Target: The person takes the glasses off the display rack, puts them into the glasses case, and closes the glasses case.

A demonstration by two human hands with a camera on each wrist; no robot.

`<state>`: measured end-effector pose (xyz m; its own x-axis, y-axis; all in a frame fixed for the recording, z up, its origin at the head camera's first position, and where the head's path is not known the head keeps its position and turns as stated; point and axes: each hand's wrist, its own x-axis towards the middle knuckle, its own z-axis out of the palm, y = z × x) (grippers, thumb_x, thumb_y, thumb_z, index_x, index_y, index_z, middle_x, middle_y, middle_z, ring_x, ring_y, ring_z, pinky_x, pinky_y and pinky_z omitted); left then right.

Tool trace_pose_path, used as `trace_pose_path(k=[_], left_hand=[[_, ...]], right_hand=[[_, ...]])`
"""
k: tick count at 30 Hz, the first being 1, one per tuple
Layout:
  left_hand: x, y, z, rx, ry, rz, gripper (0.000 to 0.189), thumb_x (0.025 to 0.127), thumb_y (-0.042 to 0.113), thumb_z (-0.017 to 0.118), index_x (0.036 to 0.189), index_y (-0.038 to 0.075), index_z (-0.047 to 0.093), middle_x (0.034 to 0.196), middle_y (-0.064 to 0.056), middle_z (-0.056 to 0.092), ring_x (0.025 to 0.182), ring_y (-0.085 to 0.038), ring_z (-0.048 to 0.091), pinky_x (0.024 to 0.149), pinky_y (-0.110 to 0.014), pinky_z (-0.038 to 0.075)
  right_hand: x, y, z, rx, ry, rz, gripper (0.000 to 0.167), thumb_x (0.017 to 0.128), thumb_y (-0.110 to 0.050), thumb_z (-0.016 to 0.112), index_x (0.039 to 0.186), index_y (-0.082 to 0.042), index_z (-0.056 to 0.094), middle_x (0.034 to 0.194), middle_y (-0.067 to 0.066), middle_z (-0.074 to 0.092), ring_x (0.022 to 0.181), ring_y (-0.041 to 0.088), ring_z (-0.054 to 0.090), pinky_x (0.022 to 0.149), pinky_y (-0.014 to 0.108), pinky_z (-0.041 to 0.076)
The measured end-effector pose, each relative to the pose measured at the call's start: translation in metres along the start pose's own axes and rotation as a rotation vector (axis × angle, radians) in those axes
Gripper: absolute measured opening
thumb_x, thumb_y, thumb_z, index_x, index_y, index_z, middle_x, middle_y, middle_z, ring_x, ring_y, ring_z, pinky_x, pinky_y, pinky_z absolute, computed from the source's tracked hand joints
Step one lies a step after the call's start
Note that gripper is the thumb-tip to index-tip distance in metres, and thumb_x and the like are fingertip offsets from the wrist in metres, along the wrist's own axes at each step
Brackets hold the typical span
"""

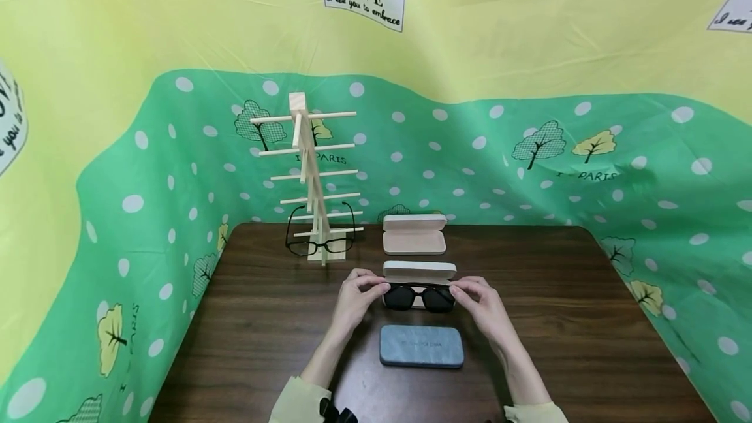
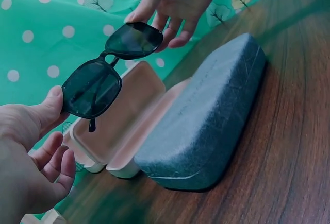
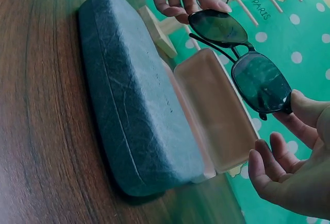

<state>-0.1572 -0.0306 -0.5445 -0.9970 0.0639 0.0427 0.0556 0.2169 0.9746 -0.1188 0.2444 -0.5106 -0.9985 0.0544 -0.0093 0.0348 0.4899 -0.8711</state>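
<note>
Pale wood forms the peg rack [image 1: 314, 178] left of centre in the head view, standing on the dark tabletop [image 1: 252, 325] with black-rimmed eyeglasses [image 1: 314, 248] at its lower pegs. Next rightward, the left hand [image 1: 357, 297] pinches one end of the sunglasses [image 1: 409, 296] between thumb and fingers. Just below centre, the sunglasses are held lenses toward the camera, before the raised lid of the near open case [image 1: 420, 271]; contact with its lining cannot be told. A far open case [image 1: 414, 241] lies above it in the frame, and a closed blue case [image 1: 421, 346] below. Farther right, the right hand [image 1: 482, 302] pinches the opposite end in mirror fashion. The step in hand appears to be two-handed alignment of the sunglasses with the near open case, temples seemingly folded. Laying them inside would call for lowering both ends evenly and keeping the fingertips clear of the rim before release.
</note>
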Motion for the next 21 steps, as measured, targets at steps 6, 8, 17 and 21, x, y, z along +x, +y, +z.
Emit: trace_pose_path(k=[6,8,17,21], left_hand=[[0.004,-0.005,0.004,0.044,0.007,-0.007,0.016,0.086,0.024,0.084,0.094,0.010,0.083,0.109,-0.008,0.066,0.103,-0.016,0.058,0.089,-0.027,0.046],[0.006,-0.007,0.005,0.059,0.010,-0.008,0.017,0.086,0.026,0.084,0.093,0.010,0.083,0.109,-0.009,0.066,0.103,-0.016,0.058,0.089,-0.026,0.045],[0.012,-0.011,0.009,0.105,0.018,-0.022,0.019,0.084,0.030,0.086,0.090,0.013,0.083,0.107,-0.007,0.066,0.103,-0.016,0.059,0.089,-0.027,0.046],[0.015,-0.013,0.011,0.139,0.019,-0.033,0.019,0.083,0.031,0.086,0.089,0.013,0.083,0.106,-0.005,0.067,0.101,-0.015,0.060,0.089,-0.027,0.046]], right_hand=[[0.009,0.010,0.000,0.010,-0.022,0.039,0.029,0.100,-0.028,0.068,0.116,-0.005,0.077,0.125,0.013,0.065,0.109,0.001,0.053,0.096,0.021,0.043],[0.011,0.013,0.000,0.014,-0.023,0.040,0.028,0.100,-0.027,0.069,0.116,-0.005,0.077,0.125,0.013,0.066,0.107,-0.002,0.053,0.096,0.020,0.043],[0.019,0.019,0.000,0.011,-0.049,0.088,0.030,0.099,-0.028,0.070,0.116,-0.004,0.077,0.127,0.014,0.068,0.117,0.016,0.058,0.101,0.030,0.044],[0.023,0.023,0.000,0.026,-0.061,0.142,0.036,0.099,-0.032,0.070,0.119,-0.002,0.076,0.130,0.016,0.067,0.124,0.027,0.058,0.104,0.035,0.044]])
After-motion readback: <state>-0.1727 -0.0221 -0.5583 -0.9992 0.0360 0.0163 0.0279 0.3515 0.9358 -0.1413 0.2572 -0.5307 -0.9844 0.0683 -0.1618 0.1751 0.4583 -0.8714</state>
